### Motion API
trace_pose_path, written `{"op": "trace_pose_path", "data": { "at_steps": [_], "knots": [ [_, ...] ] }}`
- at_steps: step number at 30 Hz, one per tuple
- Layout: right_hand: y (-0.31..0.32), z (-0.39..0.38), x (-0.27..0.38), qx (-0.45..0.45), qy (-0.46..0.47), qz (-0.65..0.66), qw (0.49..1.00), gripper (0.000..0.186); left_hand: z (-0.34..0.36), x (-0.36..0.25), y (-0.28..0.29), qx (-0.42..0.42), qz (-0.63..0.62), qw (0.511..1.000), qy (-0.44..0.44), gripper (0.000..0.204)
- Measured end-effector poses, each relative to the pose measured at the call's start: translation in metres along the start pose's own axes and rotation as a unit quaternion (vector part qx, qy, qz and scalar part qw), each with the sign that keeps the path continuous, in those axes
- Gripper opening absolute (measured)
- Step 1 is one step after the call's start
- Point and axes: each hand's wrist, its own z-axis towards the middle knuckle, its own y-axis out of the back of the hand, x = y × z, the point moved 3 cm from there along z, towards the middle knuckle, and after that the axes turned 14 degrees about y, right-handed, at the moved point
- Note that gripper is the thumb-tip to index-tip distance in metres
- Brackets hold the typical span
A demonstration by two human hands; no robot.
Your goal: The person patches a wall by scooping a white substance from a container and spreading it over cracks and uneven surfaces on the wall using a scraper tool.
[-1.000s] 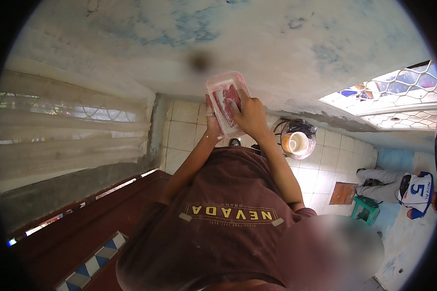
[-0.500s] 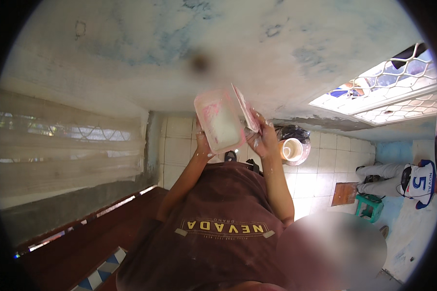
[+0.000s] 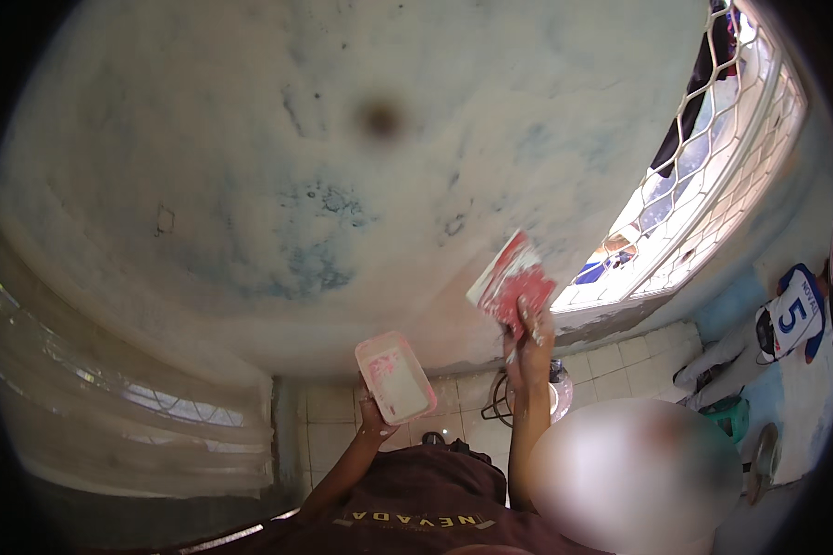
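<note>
My left hand (image 3: pixel 372 413) is closed round the side of a shallow pink plastic tub (image 3: pixel 423 396), tilted so its inside shows white, paste-like filler and pink smears. Farther forward and to the right, my right hand (image 3: pixel 531 347) grips a red putty spreader (image 3: pixel 518 285) with a broad flat face. White filler coats part of that face, and white spots mark my fingers. The spreader is raised in front of the pale wall (image 3: pixel 278 139), which has bluish and dark patches. Whether its edge touches the wall I cannot tell.
A window with a white mesh grille (image 3: pixel 652 208) opens at the right. Below my right forearm a bucket (image 3: pixel 561 400) stands on the tiled floor (image 3: pixel 620 363). Another person (image 3: pixel 794 319) is at far right, near a green stool (image 3: pixel 729 418). A slatted window (image 3: pixel 180 403) lies left.
The spreader, earlier close beside the tub, has moved forward and right, up to the wall. Its red face now shows. The view has tilted toward the wall; my left hand still holds the tub.
</note>
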Motion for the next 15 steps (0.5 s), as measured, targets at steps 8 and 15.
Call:
{"op": "trace_pose_path", "data": {
  "at_steps": [8,15],
  "knots": [
    [-0.128,0.073,0.078,0.137,0.366,-0.310,0.867,0.032,-0.011,-0.042,-0.004,0.007,-0.006,0.999,-0.051,0.060],
    [-0.247,0.132,0.148,0.115,0.676,-0.383,0.619,0.029,-0.047,-0.070,-0.011,-0.007,0.045,0.997,-0.060,0.062]
  ]
}}
